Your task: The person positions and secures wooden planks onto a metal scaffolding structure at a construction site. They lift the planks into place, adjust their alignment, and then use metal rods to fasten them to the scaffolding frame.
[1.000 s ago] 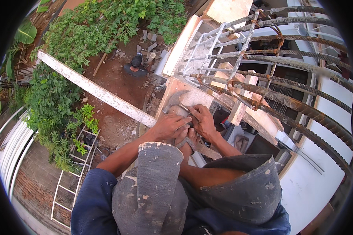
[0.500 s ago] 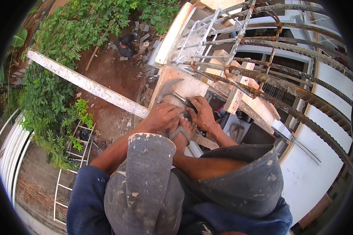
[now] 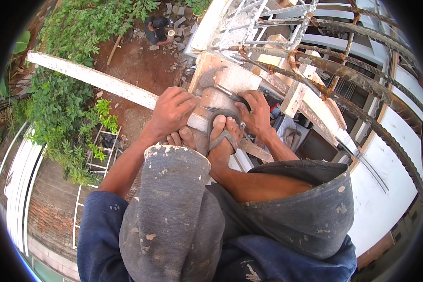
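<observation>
In the right hand [image 3: 255, 113], a claw hammer [image 3: 224, 91], held near the end of its black grip between thumb and fingers. Has a worn grey-brown head and a bare metal shaft. Slants across a pale wooden board [image 3: 240, 80], head toward the upper left, curved claw pointing to the upper right. Beside the left hand [image 3: 175, 109], with its fingers curled, thin dark strands [image 3: 210, 109], too small to identify.

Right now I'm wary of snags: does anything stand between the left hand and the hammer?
Nothing visible does: between the left hand and the hammer, which the right hand grips, only wood shows. The right foot lies outside that gap.
</observation>
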Available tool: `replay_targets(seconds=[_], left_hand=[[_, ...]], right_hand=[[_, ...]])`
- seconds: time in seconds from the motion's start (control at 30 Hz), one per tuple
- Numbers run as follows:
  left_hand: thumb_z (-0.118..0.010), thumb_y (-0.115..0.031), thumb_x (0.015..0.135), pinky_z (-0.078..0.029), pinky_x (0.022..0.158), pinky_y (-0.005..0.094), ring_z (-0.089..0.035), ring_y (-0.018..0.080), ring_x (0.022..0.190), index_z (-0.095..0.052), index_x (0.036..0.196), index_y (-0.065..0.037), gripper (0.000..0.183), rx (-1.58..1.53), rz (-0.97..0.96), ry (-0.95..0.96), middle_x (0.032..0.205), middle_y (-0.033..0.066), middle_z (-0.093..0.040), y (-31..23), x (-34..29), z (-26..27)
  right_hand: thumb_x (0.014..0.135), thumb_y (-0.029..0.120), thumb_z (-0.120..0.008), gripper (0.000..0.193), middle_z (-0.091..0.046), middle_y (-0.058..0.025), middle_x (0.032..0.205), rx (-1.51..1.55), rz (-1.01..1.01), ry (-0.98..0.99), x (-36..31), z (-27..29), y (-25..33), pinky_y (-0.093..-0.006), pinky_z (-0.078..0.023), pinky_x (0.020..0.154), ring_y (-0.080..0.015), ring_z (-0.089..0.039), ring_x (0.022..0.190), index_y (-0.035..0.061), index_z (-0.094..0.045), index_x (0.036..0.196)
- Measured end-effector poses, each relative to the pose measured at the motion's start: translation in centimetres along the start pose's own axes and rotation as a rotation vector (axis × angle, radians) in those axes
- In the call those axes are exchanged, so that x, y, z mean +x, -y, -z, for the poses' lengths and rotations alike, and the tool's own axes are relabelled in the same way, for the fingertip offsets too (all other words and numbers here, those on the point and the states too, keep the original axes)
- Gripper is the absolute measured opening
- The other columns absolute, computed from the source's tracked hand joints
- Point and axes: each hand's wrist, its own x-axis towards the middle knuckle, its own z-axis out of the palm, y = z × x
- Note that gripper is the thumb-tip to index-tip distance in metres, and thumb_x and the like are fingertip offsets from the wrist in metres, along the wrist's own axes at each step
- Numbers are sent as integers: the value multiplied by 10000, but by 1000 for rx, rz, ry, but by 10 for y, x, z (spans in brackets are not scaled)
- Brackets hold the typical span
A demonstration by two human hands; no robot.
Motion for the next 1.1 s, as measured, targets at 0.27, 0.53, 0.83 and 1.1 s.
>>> replay_targets(seconds=[0.27,0.53,0.83,1.1], left_hand=[[-681,-83,739,-450,633,358,-565,236,711,-645,891,-58,159,65,118,188,775,59,-575,-11,-7,-17],[-723,-37,730,-432,517,351,-561,254,595,-664,877,-52,159,-49,151,-71,675,70,-569,-6,-2,-18],[-721,10,723,-454,514,332,-595,251,574,-676,874,-18,160,-12,308,-272,689,96,-619,1,-9,-2],[-691,-28,783,-494,611,345,-630,301,685,-676,922,-2,142,-119,556,-220,793,143,-646,6,11,-13]], right_hand=[[776,195,-693,157,-651,-98,803,-16,11,264,24,9,36,-399,-504,659,-308,-634,759,42,-690,811],[772,195,-662,149,-712,-150,818,-460,103,768,79,-11,79,-368,-552,649,-265,-709,782,69,-734,804],[780,155,-629,131,-718,-110,820,-482,150,790,76,-22,89,-345,-551,646,-249,-710,773,94,-741,813],[773,136,-642,132,-719,-107,858,-491,85,829,80,-16,92,-337,-554,658,-248,-708,809,89,-741,845]])
